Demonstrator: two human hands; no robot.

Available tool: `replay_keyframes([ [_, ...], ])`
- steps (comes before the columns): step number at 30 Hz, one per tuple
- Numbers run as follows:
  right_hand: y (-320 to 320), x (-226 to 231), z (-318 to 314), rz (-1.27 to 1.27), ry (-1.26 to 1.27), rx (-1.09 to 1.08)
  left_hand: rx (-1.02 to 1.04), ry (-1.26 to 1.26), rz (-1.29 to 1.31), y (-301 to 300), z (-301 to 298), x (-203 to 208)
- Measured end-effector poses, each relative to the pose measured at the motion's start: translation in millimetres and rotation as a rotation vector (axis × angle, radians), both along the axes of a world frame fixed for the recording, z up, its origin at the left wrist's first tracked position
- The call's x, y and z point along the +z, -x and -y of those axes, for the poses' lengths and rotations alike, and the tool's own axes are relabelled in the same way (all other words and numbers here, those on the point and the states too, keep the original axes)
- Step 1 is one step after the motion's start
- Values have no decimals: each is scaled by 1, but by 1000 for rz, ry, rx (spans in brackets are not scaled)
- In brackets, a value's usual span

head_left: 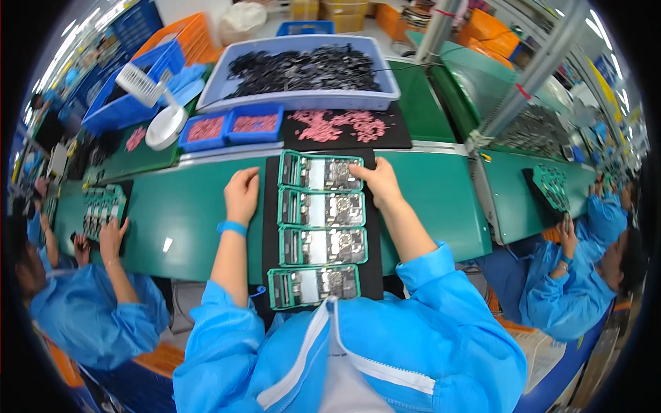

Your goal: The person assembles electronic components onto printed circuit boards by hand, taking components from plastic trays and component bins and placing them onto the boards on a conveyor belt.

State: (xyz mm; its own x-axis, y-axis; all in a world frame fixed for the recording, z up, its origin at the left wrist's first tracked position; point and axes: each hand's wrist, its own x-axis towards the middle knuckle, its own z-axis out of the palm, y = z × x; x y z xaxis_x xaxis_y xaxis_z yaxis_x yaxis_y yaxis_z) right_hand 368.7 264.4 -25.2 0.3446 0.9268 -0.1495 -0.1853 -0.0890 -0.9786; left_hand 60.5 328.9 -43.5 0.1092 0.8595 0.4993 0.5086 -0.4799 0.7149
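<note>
Several green trays (323, 228), each with a phone-like assembly of circuit boards in it, stand in a column on a black board (372, 234) before me. My right hand (383, 184) is at the farthest tray (286, 171). Its thumb is stretched out onto the right end of that tray's circuitry, apart from the other fingers. Left of the black board is my left hand (242, 197), with a blue band (232, 226) round its wrist. Its fingers are curled together, and whatever may be in them is hidden.
Beyond the trays, pink pieces (341, 126) lie on a black mat, beside two blue boxes (255, 122) of similar pieces. Behind is a large bin (206, 96) of black parts. A white fan (140, 85) stands left. Co-workers (96, 303) (564, 289) sit on both sides.
</note>
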Motion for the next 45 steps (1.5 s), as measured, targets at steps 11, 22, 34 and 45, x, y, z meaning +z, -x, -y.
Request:
replay_keyframes([
  [11, -198, 7, 153, 19, -305, -905, -18, 154, -38, -22, 12, 9],
  [22, -392, -29, 238, 442, -212, -1378, -196, 29, -159, -132, -18, 56],
  [34, -322, 8, 208, 1149, 119, -1322, -77, 87, -567, -256, -94, 20],
  [45, -134, 77, 65, 1003, -415, -439, -245, -139, -834, -257, -116, 35],
])
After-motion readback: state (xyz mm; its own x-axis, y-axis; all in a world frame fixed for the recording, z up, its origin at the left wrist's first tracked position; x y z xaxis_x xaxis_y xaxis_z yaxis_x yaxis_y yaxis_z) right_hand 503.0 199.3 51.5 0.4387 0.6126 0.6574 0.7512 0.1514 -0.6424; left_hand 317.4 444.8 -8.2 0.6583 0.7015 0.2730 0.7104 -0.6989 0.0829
